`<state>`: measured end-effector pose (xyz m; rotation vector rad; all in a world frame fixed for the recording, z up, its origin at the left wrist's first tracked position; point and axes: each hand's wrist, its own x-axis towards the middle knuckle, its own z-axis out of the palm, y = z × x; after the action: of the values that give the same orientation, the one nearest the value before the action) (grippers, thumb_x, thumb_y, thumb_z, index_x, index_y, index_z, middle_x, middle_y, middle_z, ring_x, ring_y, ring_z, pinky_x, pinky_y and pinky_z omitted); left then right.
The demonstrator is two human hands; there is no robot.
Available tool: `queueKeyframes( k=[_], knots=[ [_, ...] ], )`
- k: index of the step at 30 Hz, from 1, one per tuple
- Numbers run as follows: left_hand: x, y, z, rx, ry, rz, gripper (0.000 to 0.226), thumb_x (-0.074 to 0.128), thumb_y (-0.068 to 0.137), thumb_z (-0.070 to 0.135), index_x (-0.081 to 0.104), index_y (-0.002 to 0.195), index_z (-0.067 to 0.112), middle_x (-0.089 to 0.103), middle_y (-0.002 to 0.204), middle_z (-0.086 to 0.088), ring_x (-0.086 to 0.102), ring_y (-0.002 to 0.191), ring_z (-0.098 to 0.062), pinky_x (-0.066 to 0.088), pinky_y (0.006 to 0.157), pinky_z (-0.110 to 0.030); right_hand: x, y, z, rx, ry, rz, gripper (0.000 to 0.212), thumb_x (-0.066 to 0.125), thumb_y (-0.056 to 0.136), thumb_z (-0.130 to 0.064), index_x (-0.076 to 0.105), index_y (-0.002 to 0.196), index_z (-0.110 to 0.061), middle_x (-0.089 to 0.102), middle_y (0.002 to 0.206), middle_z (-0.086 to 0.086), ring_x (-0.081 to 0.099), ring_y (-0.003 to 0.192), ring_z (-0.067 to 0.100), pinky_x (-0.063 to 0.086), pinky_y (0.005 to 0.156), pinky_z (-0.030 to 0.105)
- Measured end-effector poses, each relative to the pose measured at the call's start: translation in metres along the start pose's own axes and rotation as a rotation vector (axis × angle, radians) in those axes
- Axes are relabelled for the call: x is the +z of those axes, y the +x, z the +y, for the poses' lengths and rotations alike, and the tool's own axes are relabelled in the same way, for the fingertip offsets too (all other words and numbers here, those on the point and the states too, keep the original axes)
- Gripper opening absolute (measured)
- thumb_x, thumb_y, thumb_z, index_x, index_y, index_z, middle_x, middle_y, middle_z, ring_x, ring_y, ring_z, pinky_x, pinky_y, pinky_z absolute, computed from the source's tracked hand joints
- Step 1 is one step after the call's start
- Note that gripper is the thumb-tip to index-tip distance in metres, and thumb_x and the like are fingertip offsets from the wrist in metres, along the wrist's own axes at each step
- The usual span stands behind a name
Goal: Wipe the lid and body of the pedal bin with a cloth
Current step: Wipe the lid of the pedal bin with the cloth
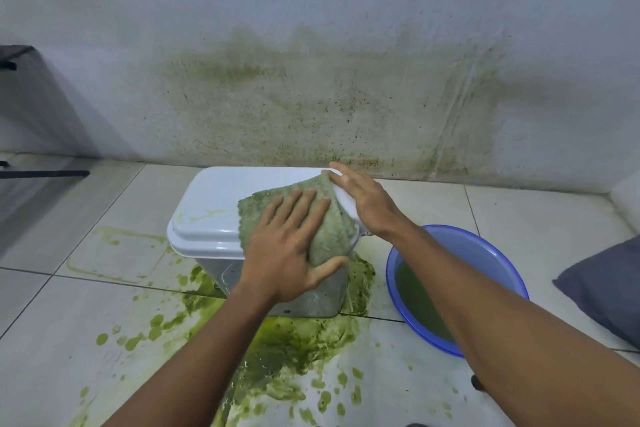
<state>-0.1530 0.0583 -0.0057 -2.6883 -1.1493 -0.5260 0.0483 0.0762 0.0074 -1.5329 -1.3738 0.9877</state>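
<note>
Bin body (322,300) largely behind left hand (287,250) and cloth (334,232), perhaps smeared green.

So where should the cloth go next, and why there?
Probably slide the cloth leftward under the left hand: green streaks mark the front left of the lid, beyond the cloth's edge, while the right hand rests flat on the right edge and could steady it.

The cloth (327,222) is laid on the lid (214,198) of the bin (311,303). A bowl (502,253) is set on the floor (52,305), right of the bin.
</note>
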Motion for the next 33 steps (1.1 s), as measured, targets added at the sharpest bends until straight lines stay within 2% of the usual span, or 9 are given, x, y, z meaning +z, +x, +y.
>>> queueKeyframes(
  k=[3, 6, 9, 12, 16, 19, 24, 29, 33],
  knots=[
    [-0.006, -0.023, -0.048, -0.006, 0.007, 0.068, 0.093, 0.053, 0.085, 0.08, 0.051, 0.15, 0.014, 0.047, 0.156, -0.011, 0.043, 0.146, -0.029, 0.033, 0.119, -0.052, -0.003, -0.003, -0.003, -0.031, -0.043, -0.003, 0.042, 0.035, 0.102, -0.049, 0.055, 0.137, -0.042, 0.04, 0.153, -0.017, 0.03, 0.143, 0.009, 0.023, 0.121, 0.042],
    [-0.016, -0.026, -0.074, -0.194, 0.002, -0.009, 0.092, 0.035, 0.088, 0.084, 0.049, 0.151, 0.018, 0.046, 0.158, -0.008, 0.04, 0.148, -0.027, 0.029, 0.121, -0.051, -0.003, -0.004, -0.005, -0.074, -0.159, -0.01, 0.036, 0.042, 0.104, -0.035, 0.056, 0.137, -0.041, 0.038, 0.154, -0.021, 0.028, 0.145, 0.011, 0.022, 0.121, 0.043],
    [-0.019, -0.001, -0.041, -0.432, 0.017, -0.094, 0.092, 0.01, 0.092, 0.081, 0.038, 0.157, 0.022, 0.035, 0.164, -0.009, 0.028, 0.153, -0.028, 0.017, 0.125, -0.05, 0.002, -0.001, -0.008, -0.074, -0.293, 0.038, 0.038, 0.048, 0.102, -0.028, 0.057, 0.136, -0.04, 0.038, 0.154, -0.02, 0.03, 0.145, 0.013, 0.022, 0.12, 0.048],
    [-0.015, 0.015, 0.005, -0.421, -0.038, -0.14, 0.077, 0.009, 0.099, 0.067, 0.022, 0.162, 0.024, 0.021, 0.169, -0.009, 0.013, 0.158, -0.027, 0.002, 0.127, -0.048, 0.013, 0.002, -0.021, -0.043, -0.491, 0.114, 0.043, 0.047, 0.099, -0.022, 0.055, 0.14, -0.03, 0.039, 0.156, -0.011, 0.027, 0.147, 0.012, 0.022, 0.12, 0.045],
    [-0.025, -0.001, -0.02, -0.27, -0.123, -0.164, 0.07, 0.014, 0.101, 0.066, 0.022, 0.162, 0.034, 0.019, 0.17, 0.0, 0.007, 0.158, -0.018, -0.005, 0.128, -0.037, 0.035, 0.006, -0.044, 0.023, -0.657, 0.084, 0.051, 0.042, 0.101, -0.031, 0.038, 0.152, -0.025, 0.019, 0.165, -0.005, 0.009, 0.153, 0.012, 0.006, 0.124, 0.046],
    [-0.033, -0.012, -0.079, -0.421, -0.106, -0.216, 0.074, 0.012, 0.096, 0.073, 0.018, 0.161, 0.037, 0.012, 0.171, 0.003, 0.004, 0.158, -0.016, -0.002, 0.128, -0.038, 0.047, 0.005, -0.043, 0.012, -0.839, 0.024, 0.054, 0.027, 0.105, -0.037, 0.017, 0.158, -0.031, 0.002, 0.167, -0.004, -0.006, 0.153, 0.01, -0.008, 0.123, 0.048],
    [-0.032, 0.021, -0.114, -0.712, -0.085, -0.37, 0.079, 0.018, 0.099, 0.069, 0.005, 0.164, 0.028, -0.002, 0.172, -0.011, -0.005, 0.158, -0.031, -0.001, 0.127, -0.052, 0.051, 0.006, -0.041, 0.011, -0.918, 0.024, 0.054, 0.02, 0.105, -0.035, 0.013, 0.158, -0.03, 0.006, 0.167, -0.004, -0.002, 0.154, 0.012, -0.005, 0.123, 0.048],
    [-0.026, 0.029, -0.043, -0.508, -0.098, -0.324, 0.072, 0.014, 0.103, 0.061, -0.002, 0.164, 0.025, -0.009, 0.171, -0.008, -0.013, 0.158, -0.027, -0.01, 0.127, -0.049, 0.049, 0.005, -0.042, 0.006, -0.942, 0.022, 0.053, 0.021, 0.106, -0.037, 0.014, 0.158, -0.03, 0.009, 0.167, -0.004, 0.0, 0.154, 0.013, 0.001, 0.123, 0.046],
    [-0.033, -0.027, -0.035, -0.418, -0.148, -0.175, 0.069, 0.012, 0.103, 0.065, 0.01, 0.164, 0.032, 0.001, 0.172, 0.001, -0.008, 0.158, -0.014, -0.011, 0.127, -0.038, 0.048, 0.003, -0.043, 0.01, -0.949, 0.005, 0.053, 0.02, 0.106, -0.038, 0.01, 0.158, -0.032, 0.005, 0.167, -0.005, -0.002, 0.153, 0.012, 0.0, 0.122, 0.044]
  ],
)
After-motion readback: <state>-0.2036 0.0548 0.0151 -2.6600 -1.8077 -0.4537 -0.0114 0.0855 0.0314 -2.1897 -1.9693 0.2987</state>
